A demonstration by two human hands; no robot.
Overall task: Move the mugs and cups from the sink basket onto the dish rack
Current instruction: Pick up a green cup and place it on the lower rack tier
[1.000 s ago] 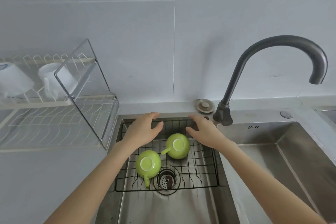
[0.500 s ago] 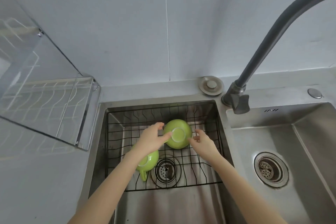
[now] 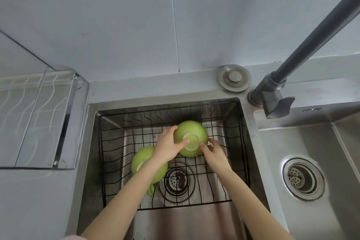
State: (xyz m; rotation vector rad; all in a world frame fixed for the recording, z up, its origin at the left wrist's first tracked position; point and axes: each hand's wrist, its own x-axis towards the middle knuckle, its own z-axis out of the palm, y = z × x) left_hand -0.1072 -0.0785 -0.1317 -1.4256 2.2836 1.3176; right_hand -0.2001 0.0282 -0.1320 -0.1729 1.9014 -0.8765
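Two green cups lie upside down in the black wire sink basket (image 3: pixel 110 143) in the left basin. My left hand (image 3: pixel 167 148) clasps the far green cup (image 3: pixel 194 131) from its left side, thumb on the pale base ring, and hides its handle. My right hand (image 3: pixel 216 156) presses its fingertips against the same cup's lower right side. The near green cup (image 3: pixel 141 159) rests at the basket's left, partly under my left forearm, its handle pointing toward me. The dish rack (image 3: pixel 39 115) stands on the counter to the left behind a clear side panel.
A dark grey faucet (image 3: pixel 292 68) rises at the right of the basin and arcs overhead. A round metal stopper (image 3: pixel 234 78) lies on the back ledge. A second basin with a drain (image 3: pixel 302 177) lies to the right. The left basin's strainer (image 3: pixel 177 181) sits under the basket.
My head has come closer and looks further down into the sink. Both hands dropped from the basket's back edge onto the far green cup and closed around it.
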